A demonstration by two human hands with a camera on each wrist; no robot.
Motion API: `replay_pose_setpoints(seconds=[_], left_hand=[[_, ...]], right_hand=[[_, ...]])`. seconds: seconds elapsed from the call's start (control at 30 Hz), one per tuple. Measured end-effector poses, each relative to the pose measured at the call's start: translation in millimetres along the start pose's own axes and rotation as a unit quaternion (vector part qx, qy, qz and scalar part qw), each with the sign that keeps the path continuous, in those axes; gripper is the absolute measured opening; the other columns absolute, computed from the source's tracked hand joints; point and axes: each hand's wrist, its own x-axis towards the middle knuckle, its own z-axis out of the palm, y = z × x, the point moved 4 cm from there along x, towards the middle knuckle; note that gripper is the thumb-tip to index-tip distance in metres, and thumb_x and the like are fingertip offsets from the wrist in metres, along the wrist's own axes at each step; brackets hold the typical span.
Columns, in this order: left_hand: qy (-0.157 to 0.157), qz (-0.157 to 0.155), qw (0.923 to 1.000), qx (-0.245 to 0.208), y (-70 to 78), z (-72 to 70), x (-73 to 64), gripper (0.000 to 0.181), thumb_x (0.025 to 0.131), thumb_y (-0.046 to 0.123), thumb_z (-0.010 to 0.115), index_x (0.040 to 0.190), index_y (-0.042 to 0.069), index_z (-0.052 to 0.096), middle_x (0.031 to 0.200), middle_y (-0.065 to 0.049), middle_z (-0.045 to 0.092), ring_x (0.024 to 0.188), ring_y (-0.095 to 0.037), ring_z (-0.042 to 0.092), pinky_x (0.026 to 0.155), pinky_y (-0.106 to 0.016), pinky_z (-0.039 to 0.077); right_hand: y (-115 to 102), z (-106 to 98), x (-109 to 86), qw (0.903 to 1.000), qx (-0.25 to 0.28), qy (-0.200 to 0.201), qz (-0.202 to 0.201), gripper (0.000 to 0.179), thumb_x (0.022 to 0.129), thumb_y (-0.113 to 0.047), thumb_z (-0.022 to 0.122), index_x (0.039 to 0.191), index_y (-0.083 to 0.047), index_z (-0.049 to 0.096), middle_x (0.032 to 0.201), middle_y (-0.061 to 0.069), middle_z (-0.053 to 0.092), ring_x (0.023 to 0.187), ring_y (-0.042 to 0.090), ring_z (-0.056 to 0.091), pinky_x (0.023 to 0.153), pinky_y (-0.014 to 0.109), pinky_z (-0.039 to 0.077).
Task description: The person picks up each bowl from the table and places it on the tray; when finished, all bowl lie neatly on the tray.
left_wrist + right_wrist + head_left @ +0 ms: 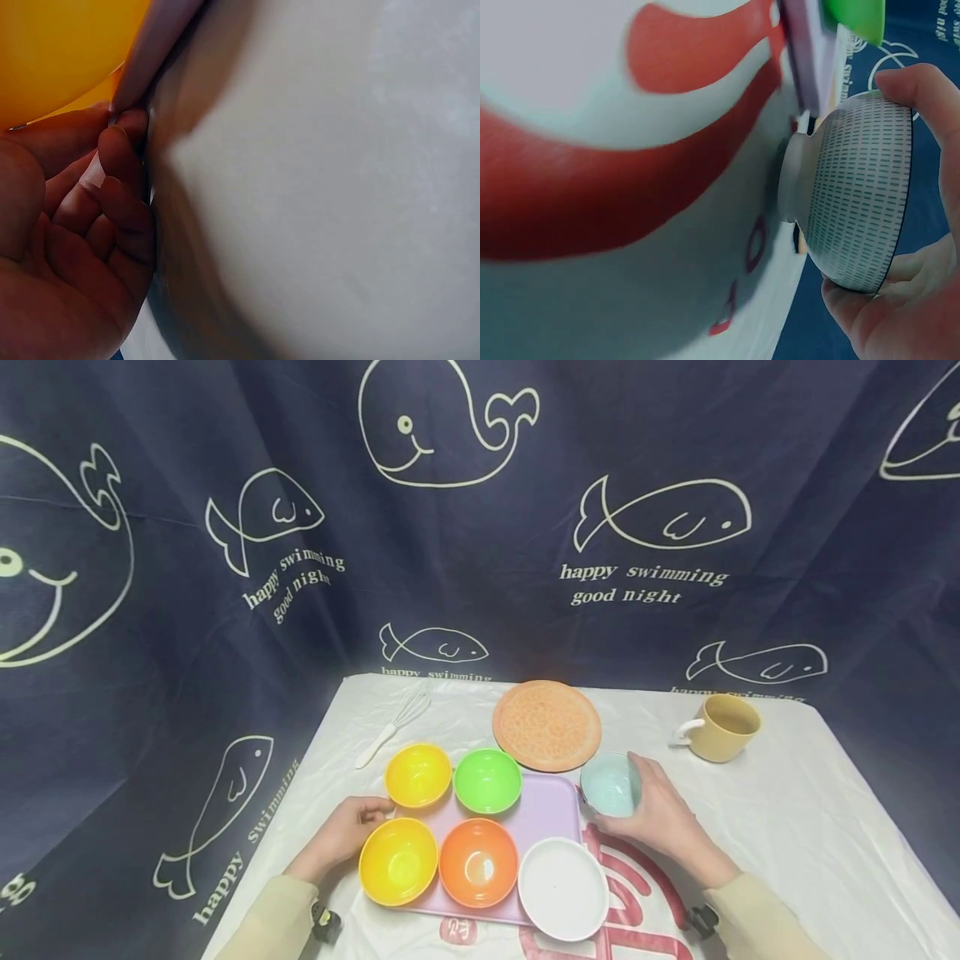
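A lavender tray [551, 806] lies on the table with two yellow bowls [399, 862], a green bowl [488, 781], an orange bowl [478, 863] and a white bowl [564, 889] on it. At its left edge, my left hand [348, 829] pinches the rim between thumb and curled fingers, close by the yellow bowls. My right hand [663, 810] grips a light blue bowl [606, 783] across its rim, just right of the tray. In the right wrist view that bowl [859, 191] shows small green dashes outside, a dark rim, and its foot close over the tabletop.
Behind the tray lies a round orange-brown mat [547, 725]. A white whisk [392, 731] is at the back left, and a tan mug [724, 727] with a white handle stands at the back right. A dark blue curtain [480, 552] hangs behind the white-covered table [832, 827].
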Motion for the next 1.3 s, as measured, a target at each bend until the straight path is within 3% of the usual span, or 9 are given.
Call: replay_pose_setpoints(seconds=[0.23, 0.57, 0.87, 1.07, 1.3], left_hand=[[0.000, 0.005, 1.0000, 0.000, 2.8, -0.1, -0.3, 0.032, 0.094, 0.002, 0.071, 0.125, 0.002, 0.073, 0.075, 0.000, 0.065, 0.071, -0.019, 0.060, 0.074, -0.031, 0.051], [-0.001, 0.006, 1.0000, 0.002, 5.9, 3.3, 2.5, 0.033, 0.094, 0.003, 0.072, 0.127, 0.001, 0.072, 0.077, 0.000, 0.066, 0.073, -0.018, 0.061, 0.075, -0.032, 0.051], [0.003, 0.000, 1.0000, 0.003, 9.0, 4.7, 1.1, 0.033, 0.094, 0.001, 0.071, 0.127, 0.000, 0.072, 0.079, 0.000, 0.068, 0.075, -0.018, 0.061, 0.075, -0.033, 0.052], [0.012, -0.008, 0.9998, 0.011, 8.8, 4.0, 0.8, 0.031, 0.094, 0.002, 0.072, 0.125, 0.001, 0.073, 0.088, 0.000, 0.071, 0.083, -0.017, 0.063, 0.083, -0.037, 0.056], [0.005, -0.009, 0.9999, 0.010, 8.9, 2.2, 1.3, 0.032, 0.094, 0.002, 0.072, 0.126, 0.001, 0.072, 0.080, -0.001, 0.067, 0.076, -0.019, 0.061, 0.078, -0.035, 0.053]], right_hand=[[-24.8, 6.6, 13.5, 0.9991, 0.033, -0.007, -0.026, 0.115, 0.064, -0.040, 0.098, 0.149, 0.011, 0.040, 0.139, 0.028, 0.051, 0.122, 0.043, 0.057, 0.098, 0.061, 0.049], [-50.6, 28.1, 22.1, 0.9971, 0.034, -0.044, -0.052, 0.115, 0.061, -0.041, 0.097, 0.146, 0.013, 0.042, 0.139, 0.029, 0.053, 0.120, 0.043, 0.059, 0.098, 0.059, 0.050], [-52.1, 40.4, 20.0, 0.9976, 0.014, -0.058, -0.036, 0.117, 0.063, -0.042, 0.097, 0.149, 0.012, 0.040, 0.144, 0.030, 0.049, 0.125, 0.045, 0.057, 0.101, 0.059, 0.048], [-49.0, 42.4, 20.6, 0.9977, 0.010, -0.055, -0.038, 0.119, 0.063, -0.045, 0.097, 0.151, 0.011, 0.038, 0.146, 0.029, 0.049, 0.128, 0.045, 0.056, 0.102, 0.060, 0.047], [-48.1, 38.1, 19.1, 0.9966, 0.019, -0.069, -0.042, 0.121, 0.067, -0.053, 0.095, 0.155, 0.006, 0.037, 0.153, 0.027, 0.045, 0.136, 0.046, 0.048, 0.106, 0.063, 0.043]])
